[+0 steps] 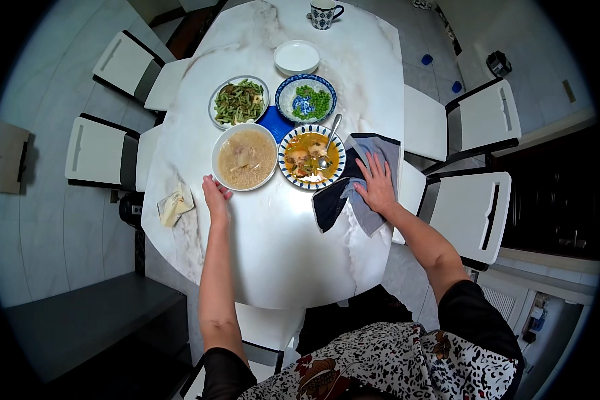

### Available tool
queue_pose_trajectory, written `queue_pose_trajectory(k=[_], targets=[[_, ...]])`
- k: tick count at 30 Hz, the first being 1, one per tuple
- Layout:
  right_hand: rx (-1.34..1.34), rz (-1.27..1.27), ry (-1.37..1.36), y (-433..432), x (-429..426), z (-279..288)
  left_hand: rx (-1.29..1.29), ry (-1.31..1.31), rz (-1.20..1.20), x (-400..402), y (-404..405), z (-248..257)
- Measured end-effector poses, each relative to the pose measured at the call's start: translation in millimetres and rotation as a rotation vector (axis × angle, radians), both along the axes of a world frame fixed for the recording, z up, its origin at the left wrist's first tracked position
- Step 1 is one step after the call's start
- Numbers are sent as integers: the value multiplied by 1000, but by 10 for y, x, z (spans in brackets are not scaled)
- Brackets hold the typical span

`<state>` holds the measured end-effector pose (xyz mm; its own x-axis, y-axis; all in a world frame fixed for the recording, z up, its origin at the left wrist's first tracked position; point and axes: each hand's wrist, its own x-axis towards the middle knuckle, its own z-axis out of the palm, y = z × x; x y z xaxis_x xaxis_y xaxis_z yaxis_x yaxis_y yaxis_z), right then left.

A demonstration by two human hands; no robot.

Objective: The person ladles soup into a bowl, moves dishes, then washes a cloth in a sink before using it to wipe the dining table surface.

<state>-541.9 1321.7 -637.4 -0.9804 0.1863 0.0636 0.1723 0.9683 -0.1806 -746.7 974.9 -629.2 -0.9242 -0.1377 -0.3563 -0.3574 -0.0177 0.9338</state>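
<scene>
My right hand (378,186) lies spread on a grey and black cloth (375,222), which is crumpled beside the right-hand bowl. That white bowl (312,184) has blue marks round its rim and holds a stew; a metal spoon (334,129) leans in it. Just off the lower left side of a white bowl of pale soup (247,156) is my left hand (215,194), palm turned up, fingers loosely curved and nothing in them. Whether its fingertips touch the bowl is hard to tell. Behind are a plate of green beans (239,101) and a blue-patterned bowl of peas (312,102).
A blue mat (277,123) shows between the dishes on the marble-look table (290,265). Stacked white dishes (296,56) and a patterned mug (323,14) stand farther back. A crumpled wrapper (175,205) lies at left. White chairs (472,215) line both sides.
</scene>
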Motion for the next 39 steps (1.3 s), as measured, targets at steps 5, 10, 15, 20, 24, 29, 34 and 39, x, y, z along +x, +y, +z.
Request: queue_pose_trajectory(k=[5, 10, 15, 20, 24, 29, 34, 39], targets=[[-117, 71, -26, 155, -58, 37, -273, 29, -96, -631, -361, 9], [-932, -197, 70, 818, -260, 95, -289, -90, -233, -1130, -157, 217], [-1313, -394, 115, 1034, -1256, 209, -273, -294, -328, -1588, 123, 266], [-1587, -450, -307, 944, -2006, 68, -321, -433, -383, -1770, 593, 321], [-1987, -294, -439, 869, -2232, 74, -252, -461, -405, -1922, 684, 295], [-1791, -434, -343, 899, -2329, 35, -98, -471, -367, -1966, 678, 244], [-1758, -501, -330, 970, -2327, 58, -92, -403, -401, -2014, 900, 271], [-1664, -535, -316, 993, -2377, 35, -91, -364, -355, -2033, 1000, 248]])
